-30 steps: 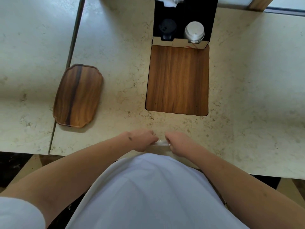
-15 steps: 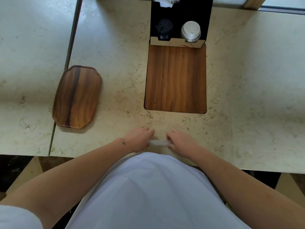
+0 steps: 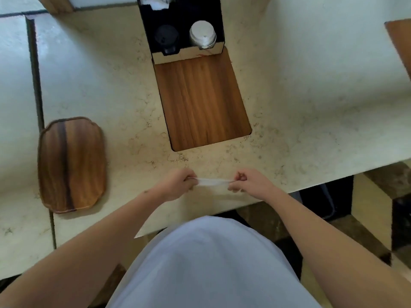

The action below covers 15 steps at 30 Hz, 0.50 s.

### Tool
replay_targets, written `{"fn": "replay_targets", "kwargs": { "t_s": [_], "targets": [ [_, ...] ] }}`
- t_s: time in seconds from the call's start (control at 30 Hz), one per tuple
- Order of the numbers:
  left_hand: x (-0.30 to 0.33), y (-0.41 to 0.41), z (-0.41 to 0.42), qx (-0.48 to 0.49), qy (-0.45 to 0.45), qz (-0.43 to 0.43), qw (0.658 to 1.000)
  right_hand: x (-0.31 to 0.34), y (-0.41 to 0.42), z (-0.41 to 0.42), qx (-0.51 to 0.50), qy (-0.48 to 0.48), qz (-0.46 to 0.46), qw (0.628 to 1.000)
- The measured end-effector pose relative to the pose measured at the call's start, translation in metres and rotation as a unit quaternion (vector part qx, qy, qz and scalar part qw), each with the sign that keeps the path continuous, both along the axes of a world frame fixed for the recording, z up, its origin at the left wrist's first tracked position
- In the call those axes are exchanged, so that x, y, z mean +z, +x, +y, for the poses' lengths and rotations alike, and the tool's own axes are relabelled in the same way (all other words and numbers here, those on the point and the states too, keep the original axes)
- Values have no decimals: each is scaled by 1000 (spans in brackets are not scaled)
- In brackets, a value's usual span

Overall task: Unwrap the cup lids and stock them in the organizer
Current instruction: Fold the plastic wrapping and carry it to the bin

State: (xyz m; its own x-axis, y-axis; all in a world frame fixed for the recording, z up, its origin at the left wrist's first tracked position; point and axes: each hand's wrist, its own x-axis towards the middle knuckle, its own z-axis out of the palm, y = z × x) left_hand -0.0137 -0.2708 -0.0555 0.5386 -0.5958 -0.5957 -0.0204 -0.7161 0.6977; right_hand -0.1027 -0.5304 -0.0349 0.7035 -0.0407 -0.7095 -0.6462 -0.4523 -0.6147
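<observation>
- A person stands at a pale marble counter (image 3: pixel 300 90), seen from above.
- The left hand (image 3: pixel 178 185) and right hand (image 3: pixel 249 183) each pinch one end of a thin clear plastic wrapper (image 3: pixel 210 181) with curled fingers, holding it stretched between them just above the counter's near edge.
- Farther back stands a black organizer (image 3: pixel 184 16): a stack of black lids (image 3: pixel 166 38) sits in its left compartment, white lids (image 3: pixel 202 36) in its right.
- A wooden inset panel (image 3: pixel 202 101) lies directly in front of it.
- A wooden tray (image 3: pixel 71 163) rests to the left.
</observation>
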Motion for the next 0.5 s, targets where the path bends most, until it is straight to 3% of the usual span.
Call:
{"fn": "replay_targets", "kwargs": {
  "t_s": [0.07,0.17,0.37,0.5],
  "targets": [
    [7,6,-10,-16,-21,7,1000,9,-13,-7,-86,66,4,994],
    [18,13,-29,-14,-42,24,999,18,-30,-18,-166,94,-5,982],
    [33,-3,-83,103,-91,57,989,24,-71,-61,-305,145,-39,940],
    [42,-35,-140,112,-111,88,984,28,-114,-102,-365,156,-54,917]
  ]
}}
